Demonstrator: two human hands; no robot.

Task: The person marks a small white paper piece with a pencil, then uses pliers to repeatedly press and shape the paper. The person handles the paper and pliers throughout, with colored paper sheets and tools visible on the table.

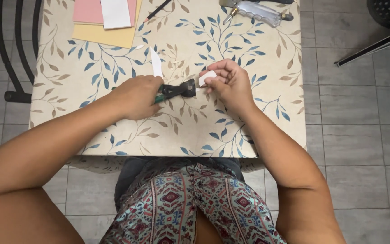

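Black-jawed, green-handled nippers (177,90) lie mid-table (267,113), long axis parallel to the near edge, jaws pointing right, left hand (134,97) fisted on handles, right hand (229,81) pinching a small white tile (206,77) at the jaws.

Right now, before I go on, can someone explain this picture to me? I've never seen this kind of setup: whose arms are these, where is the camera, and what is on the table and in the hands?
There is no machine: the single picture comes from a camera worn on a seated person's head, looking down at their own two bare arms. The left hand grips black nippers with green handles. The right hand pinches a small white piece at the nippers' jaws. A white shard lies just behind. The table has a leaf-patterned cover. At its far edge lie pink, yellow and white sheets, a pencil and another tool.
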